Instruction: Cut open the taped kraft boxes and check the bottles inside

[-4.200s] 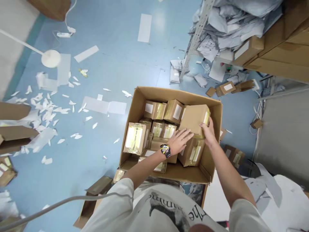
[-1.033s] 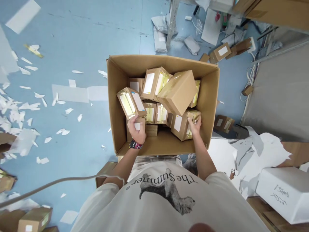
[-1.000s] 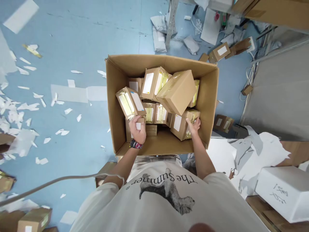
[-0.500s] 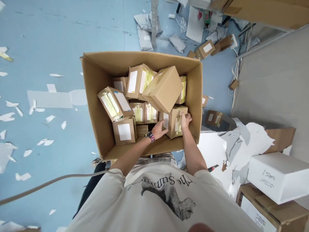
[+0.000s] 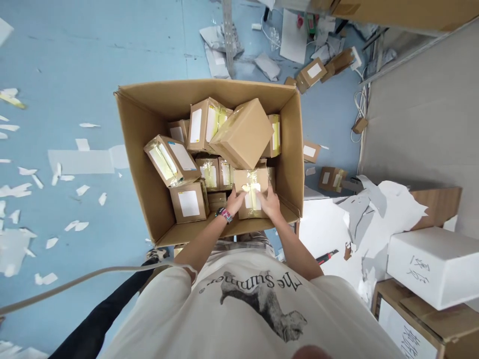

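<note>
A small brown cardboard box (image 5: 243, 180) with yellowish tape and a white label on top is held between my two hands, inside a large open carton (image 5: 129, 144). My left hand (image 5: 234, 203), with a colourful band on its wrist, presses the box's left side. My right hand (image 5: 270, 203) grips its right side, thumb on the top by the label. Just beyond leans a tilted plain box (image 5: 245, 134). To the left lie a labelled box (image 5: 174, 159), slanted, and another labelled box (image 5: 189, 202) beneath it. Several more taped boxes fill the carton.
White paper scraps (image 5: 78, 225) litter the blue floor on the left. At right are a white surface with torn paper (image 5: 389, 209), a red-and-black cutter (image 5: 327, 257) and a white box (image 5: 434, 264). A metal post (image 5: 228, 37) stands beyond the carton; a hose (image 5: 93, 275) crosses lower left.
The small box has turned so its taped, labelled face points up, and it sits squarer between my hands. My right hand has moved left, closer to the left one.
</note>
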`<action>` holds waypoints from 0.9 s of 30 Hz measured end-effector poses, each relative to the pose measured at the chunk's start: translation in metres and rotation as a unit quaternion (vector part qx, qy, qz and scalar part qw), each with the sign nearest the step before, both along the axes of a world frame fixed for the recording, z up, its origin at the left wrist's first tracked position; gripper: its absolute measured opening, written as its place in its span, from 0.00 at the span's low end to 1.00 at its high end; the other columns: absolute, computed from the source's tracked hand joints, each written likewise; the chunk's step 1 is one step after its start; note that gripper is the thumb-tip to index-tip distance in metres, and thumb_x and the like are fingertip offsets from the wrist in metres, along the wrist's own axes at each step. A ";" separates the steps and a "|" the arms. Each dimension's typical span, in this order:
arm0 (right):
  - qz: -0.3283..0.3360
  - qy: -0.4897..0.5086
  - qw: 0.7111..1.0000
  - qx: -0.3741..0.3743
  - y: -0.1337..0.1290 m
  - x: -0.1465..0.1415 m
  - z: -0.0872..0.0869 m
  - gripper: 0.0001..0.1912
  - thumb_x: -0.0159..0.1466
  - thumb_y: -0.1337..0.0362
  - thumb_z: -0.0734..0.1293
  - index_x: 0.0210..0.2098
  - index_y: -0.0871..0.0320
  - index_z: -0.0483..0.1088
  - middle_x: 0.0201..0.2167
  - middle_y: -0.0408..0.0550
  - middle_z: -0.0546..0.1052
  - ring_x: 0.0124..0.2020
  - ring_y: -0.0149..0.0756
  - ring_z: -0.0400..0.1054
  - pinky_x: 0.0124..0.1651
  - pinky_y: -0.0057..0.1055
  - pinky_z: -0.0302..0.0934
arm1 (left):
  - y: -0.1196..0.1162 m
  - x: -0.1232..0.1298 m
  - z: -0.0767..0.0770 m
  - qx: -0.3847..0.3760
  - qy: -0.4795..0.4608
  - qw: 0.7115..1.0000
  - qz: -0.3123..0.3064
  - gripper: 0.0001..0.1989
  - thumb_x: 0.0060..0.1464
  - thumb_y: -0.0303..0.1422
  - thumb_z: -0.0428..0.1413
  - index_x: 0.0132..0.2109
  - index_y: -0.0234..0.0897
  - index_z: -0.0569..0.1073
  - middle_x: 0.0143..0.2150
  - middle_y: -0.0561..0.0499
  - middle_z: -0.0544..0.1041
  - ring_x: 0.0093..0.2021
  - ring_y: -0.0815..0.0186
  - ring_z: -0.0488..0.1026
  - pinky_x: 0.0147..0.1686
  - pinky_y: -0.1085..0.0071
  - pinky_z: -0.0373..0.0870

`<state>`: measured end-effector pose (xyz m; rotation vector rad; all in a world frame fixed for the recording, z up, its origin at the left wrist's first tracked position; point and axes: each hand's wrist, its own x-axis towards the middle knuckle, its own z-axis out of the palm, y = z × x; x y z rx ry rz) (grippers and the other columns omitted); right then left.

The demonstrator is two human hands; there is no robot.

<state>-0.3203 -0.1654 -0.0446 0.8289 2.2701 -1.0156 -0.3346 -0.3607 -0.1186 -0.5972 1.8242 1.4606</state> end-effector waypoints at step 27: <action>-0.058 0.072 0.994 -0.063 -0.162 0.048 0.038 0.42 0.70 0.50 0.75 0.81 0.45 0.66 0.61 0.47 0.84 0.68 0.53 0.71 0.74 0.45 0.67 | -0.177 0.020 0.089 -0.120 0.061 0.984 -0.114 0.29 0.62 0.48 0.66 0.68 0.52 0.78 0.58 0.49 0.89 0.56 0.49 0.86 0.64 0.53 0.76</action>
